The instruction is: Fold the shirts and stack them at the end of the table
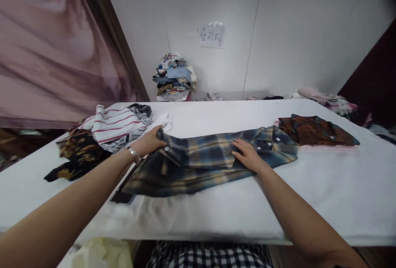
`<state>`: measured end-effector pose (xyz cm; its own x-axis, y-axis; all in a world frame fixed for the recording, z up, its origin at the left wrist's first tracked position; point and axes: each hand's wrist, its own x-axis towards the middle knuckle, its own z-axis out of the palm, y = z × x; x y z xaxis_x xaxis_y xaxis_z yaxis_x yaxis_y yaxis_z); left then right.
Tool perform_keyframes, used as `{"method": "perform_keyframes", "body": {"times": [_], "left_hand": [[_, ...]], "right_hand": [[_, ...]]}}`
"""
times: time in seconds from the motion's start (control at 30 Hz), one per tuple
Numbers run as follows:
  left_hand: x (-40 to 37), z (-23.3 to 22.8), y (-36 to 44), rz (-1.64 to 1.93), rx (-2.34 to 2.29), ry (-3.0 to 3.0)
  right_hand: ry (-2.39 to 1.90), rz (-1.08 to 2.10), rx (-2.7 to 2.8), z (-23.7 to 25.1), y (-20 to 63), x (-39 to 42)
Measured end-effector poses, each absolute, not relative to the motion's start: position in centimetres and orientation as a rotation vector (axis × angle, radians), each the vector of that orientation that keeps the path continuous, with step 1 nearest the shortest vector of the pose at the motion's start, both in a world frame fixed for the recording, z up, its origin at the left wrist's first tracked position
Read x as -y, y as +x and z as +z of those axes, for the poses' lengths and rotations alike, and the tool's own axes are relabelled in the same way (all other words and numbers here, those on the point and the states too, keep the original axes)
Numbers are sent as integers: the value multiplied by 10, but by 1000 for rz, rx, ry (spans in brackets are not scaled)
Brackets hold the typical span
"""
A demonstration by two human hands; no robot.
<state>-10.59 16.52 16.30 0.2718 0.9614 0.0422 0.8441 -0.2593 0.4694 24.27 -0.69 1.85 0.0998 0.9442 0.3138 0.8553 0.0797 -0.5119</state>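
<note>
Plaid shirt (204, 152) right across mid-frame, lying on the white tabletop (232, 214): the left hand (151, 141) has its grip pinched on the shirt's left end, and the right hand (250, 157) lies flat on the fabric, grip unclenched! Brown garment (315, 132) at right, striped cloth (116, 123) at left, phone (122, 197) peeking out lower left.

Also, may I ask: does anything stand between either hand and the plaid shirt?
Nothing visible does: the left hand grasps the plaid shirt, and the right hand rests directly on it. A dark flat object shows at its near left corner, not in between.
</note>
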Motion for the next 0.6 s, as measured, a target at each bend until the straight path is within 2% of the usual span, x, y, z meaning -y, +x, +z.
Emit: {"method": "perform_keyframes", "body": {"times": [0.13,0.33,0.5,0.6], "left_hand": [[-155,179,-30,385,-1385,2278],[-126,141,68,445,-1016,1799],[-127,100,36,694,-1165,2198],[-125,78,-3,703,-1353,2189]], "right_hand": [[-1661,75,1610,20,254,9],[-1705,60,1489,18,267,12],[-1674,6,1474,24,269,13],[-1597,-47,1498,38,256,18]]}}
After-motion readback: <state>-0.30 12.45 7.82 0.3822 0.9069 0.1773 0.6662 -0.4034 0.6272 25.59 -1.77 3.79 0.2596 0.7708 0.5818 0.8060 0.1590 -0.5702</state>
